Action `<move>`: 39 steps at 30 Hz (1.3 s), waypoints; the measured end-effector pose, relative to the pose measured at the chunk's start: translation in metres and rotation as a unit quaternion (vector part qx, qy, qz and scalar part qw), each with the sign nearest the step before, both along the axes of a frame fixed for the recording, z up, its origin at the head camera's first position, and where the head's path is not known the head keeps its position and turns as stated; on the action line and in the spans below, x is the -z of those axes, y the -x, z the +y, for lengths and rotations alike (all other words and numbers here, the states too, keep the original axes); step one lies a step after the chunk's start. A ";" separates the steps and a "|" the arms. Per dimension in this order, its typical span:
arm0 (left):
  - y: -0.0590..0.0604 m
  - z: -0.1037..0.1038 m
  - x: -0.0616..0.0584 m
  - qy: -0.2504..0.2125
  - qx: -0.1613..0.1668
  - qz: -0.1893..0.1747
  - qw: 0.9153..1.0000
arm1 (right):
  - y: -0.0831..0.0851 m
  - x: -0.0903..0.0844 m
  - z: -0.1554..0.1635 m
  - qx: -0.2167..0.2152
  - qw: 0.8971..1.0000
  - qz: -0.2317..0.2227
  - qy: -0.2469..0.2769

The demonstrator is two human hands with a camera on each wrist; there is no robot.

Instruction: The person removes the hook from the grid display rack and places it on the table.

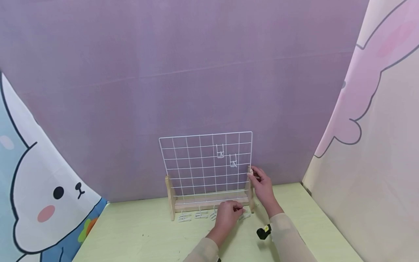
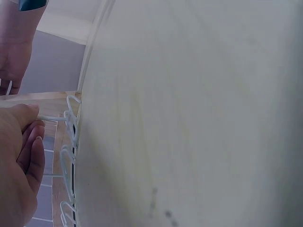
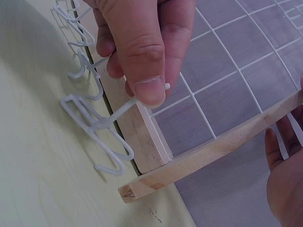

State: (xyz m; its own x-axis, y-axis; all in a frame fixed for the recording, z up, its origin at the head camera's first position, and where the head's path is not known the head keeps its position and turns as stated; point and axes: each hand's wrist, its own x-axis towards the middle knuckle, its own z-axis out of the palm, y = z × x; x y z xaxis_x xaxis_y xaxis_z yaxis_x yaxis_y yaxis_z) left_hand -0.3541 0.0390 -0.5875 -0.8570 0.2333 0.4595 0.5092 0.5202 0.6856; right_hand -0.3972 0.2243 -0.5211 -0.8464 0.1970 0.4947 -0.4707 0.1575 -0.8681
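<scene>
A white wire grid panel [image 1: 206, 168] stands upright in a wooden stand [image 1: 170, 200]. Low in front of it, my left hand [image 1: 228, 214] pinches the stem of a white wire hook [image 3: 99, 124] between thumb and fingers, close over the table. My right hand [image 1: 262, 187] grips the stand's right upright near its top, thumb on the near side; some of its fingers are hidden behind the wood. Two white hooks hang on the grid's upper right, an upper one [image 1: 220, 151] and a lower one [image 1: 233, 161].
Several more white hooks [image 1: 184, 217] lie in a row on the pale yellow table [image 1: 137, 233], along the stand's front. A small black device [image 1: 263, 231] sits by the right wrist. Behind the stand rises a purple backdrop [image 1: 196, 72], with cartoon-printed cloths at both sides.
</scene>
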 end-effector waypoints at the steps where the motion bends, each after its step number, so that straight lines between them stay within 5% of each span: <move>1: 0.000 0.000 0.000 -0.003 0.000 -0.001 1.000 | 0.000 0.000 0.000 -0.001 1.000 -0.003 -0.001; 12: -0.002 -0.001 -0.006 -0.028 -0.017 -0.003 0.999 | 0.003 0.001 0.001 0.001 1.000 -0.007 -0.004; 25: -0.008 -0.010 -0.028 -0.064 -0.012 -0.023 0.998 | 0.002 0.000 -0.002 0.016 1.000 0.011 -0.006; 34: -0.001 -0.024 -0.039 -0.087 -0.031 -0.037 0.995 | -0.023 -0.026 -0.009 -0.005 1.000 -0.015 -0.006; 39: 0.004 -0.034 -0.046 -0.083 -0.037 -0.035 0.995 | -0.023 -0.026 -0.008 -0.014 1.000 -0.021 0.003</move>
State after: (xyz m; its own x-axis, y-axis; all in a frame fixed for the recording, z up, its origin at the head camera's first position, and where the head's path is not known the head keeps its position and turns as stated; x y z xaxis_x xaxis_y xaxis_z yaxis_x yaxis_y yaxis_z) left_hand -0.3582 0.0049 -0.5415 -0.9005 0.0939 0.4247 0.4213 0.4304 0.7983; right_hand -0.3742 0.2166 -0.4954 -0.8721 0.1761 0.4566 -0.4372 0.1389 -0.8886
